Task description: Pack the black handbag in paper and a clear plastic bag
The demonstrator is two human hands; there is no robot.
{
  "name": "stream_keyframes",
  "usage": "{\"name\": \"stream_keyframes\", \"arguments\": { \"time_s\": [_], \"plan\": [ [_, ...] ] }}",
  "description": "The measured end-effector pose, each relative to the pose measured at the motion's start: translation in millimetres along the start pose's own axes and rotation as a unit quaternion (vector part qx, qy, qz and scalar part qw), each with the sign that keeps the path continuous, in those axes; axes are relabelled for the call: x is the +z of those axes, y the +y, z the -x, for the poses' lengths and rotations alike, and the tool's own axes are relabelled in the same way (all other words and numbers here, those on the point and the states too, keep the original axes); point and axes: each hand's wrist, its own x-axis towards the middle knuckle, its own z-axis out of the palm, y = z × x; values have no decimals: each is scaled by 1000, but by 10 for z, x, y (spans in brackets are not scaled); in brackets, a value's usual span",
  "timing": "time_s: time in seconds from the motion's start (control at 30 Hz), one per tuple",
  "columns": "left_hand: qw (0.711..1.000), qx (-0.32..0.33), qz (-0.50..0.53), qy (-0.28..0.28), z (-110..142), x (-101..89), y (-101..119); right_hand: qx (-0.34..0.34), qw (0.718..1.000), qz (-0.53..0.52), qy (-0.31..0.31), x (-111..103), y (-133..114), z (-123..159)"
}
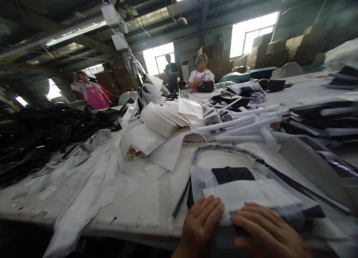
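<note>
My left hand lies flat with fingers stretched out on the near edge of a black bag covered with white paper and clear plastic wrap. My right hand rests flat beside it on the same wrapped bag, fingers spread. The bag's dark strap arcs over the white table behind it. Neither hand grips anything.
Piles of white paper sheets and rolled white tubes crowd the table's middle. Black bags heap at the left, more at the right. Three people stand at the far side; one holds a black bag. Cardboard boxes line the back wall.
</note>
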Motion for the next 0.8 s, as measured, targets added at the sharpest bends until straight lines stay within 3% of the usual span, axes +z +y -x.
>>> {"name": "stream_keyframes", "arguments": {
  "time_s": [0.13, 0.27, 0.43, 0.53, 0.8],
  "plan": [
    [1000, -1, 14, -8, 6, 1, -17, 15, 999, 42, -27, 103, 20, -285],
    [993, -13, 91, -75, -15, -106, -44, 10, 999, 28, -36, 188, 14, -316],
    [964, -115, 197, -135, -93, -334, -15, -29, 999, 18, -30, 192, 31, -368],
    [957, -133, 227, -126, -76, -301, -32, -34, 999, 25, -27, 186, 22, -419],
    [982, -67, 166, -65, -36, -127, -83, 2, 992, -81, -94, 95, 73, -372]
  ]
}}
